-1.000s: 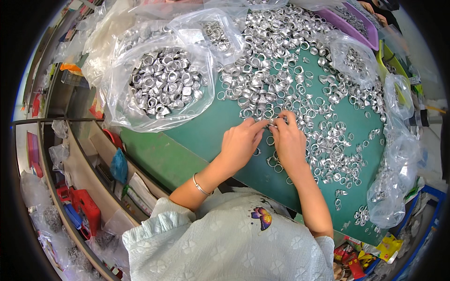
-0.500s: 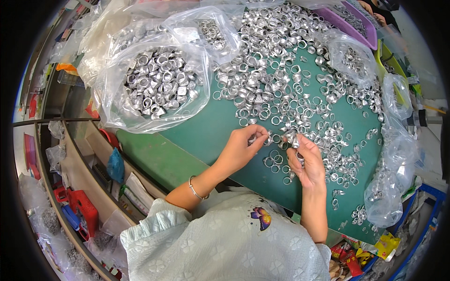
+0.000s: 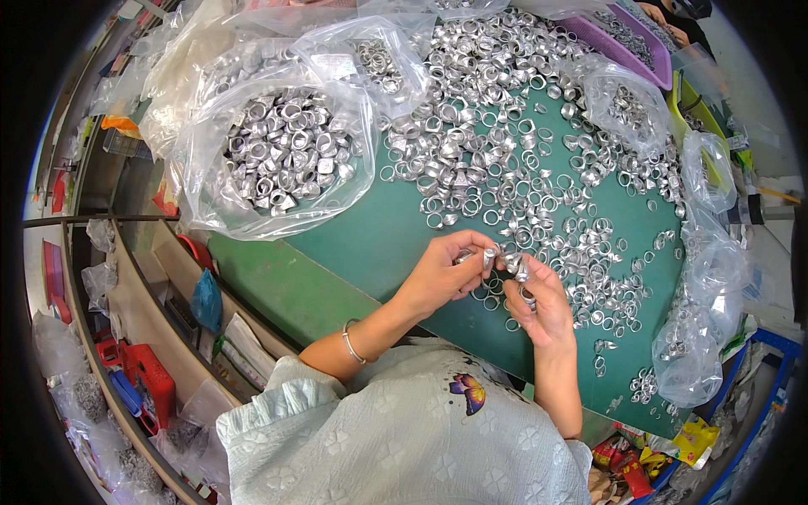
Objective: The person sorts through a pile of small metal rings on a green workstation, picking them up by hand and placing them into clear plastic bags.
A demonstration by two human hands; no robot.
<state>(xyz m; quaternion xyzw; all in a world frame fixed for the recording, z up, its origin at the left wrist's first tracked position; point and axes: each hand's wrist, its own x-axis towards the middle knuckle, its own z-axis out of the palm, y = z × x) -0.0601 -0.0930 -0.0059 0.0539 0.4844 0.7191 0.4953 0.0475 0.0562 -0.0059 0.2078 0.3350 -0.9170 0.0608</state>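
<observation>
My left hand is closed on silver metal rings, with one ring pinched at its fingertips. Close beside it, my right hand holds several more rings between thumb and fingers, and another ring sits lower against its palm. The fingertips of both hands nearly meet above the green tabletop. A few loose rings lie on the table just under and between the hands. Beyond them spreads a large heap of silver rings.
An open clear plastic bag full of chunky rings stands at the left. Smaller clear bags line the right side, near a purple basket and a yellow-green basket. Shelves run along the left. Another person's hand shows at the far right.
My left hand has moved slightly right and down, bringing a ring up against those in my right hand. My right hand has shifted a little left and down.
</observation>
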